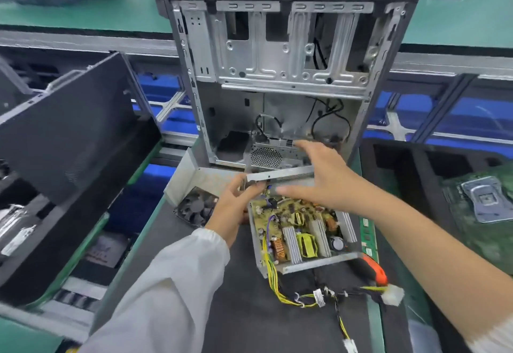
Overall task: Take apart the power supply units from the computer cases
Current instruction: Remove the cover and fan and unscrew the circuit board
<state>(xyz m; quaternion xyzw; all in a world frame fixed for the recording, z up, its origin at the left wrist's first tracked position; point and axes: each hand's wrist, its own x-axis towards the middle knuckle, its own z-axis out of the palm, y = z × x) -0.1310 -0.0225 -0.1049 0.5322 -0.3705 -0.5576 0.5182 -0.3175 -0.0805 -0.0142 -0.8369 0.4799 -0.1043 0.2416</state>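
Lying open on the dark mat (pixel 277 325), just in front of the upright computer case (pixel 277 75): power supply unit (pixel 302 236), circuit board exposed, wire harness (pixel 319 297) trailing toward the camera. Left hand (pixel 233 208) reaching in from a white sleeve (pixel 166 283), fingers curling round and gripping the metal cover strip (pixel 280 174) at the unit's far edge. Right hand (pixel 319 180) hovering over that edge, fingers spread straight, holding nothing.
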